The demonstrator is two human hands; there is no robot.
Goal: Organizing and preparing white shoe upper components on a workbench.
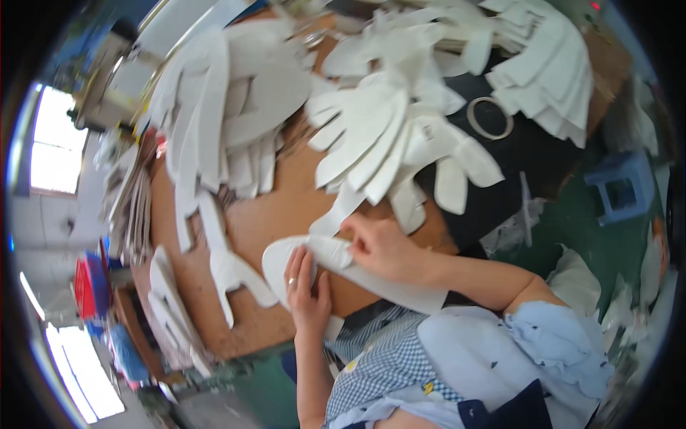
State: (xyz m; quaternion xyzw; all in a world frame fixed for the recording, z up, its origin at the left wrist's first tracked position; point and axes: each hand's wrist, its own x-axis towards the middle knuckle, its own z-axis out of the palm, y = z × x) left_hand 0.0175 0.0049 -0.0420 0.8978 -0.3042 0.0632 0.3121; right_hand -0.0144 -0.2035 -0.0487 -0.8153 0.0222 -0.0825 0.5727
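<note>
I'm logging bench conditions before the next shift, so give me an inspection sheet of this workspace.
Surface: brown worktable, partly under a black sheet.
Job's things: white insole-shaped piece with a long white strip laid across it.
Clutter: fanned stacks of white cut pieces; a ring on the black sheet.
Grippers: left hand presses the piece; right hand pinches the strip.
Cables: nothing seen.
Surroundings: blue stool on green floor; red crate; bright windows.
</note>
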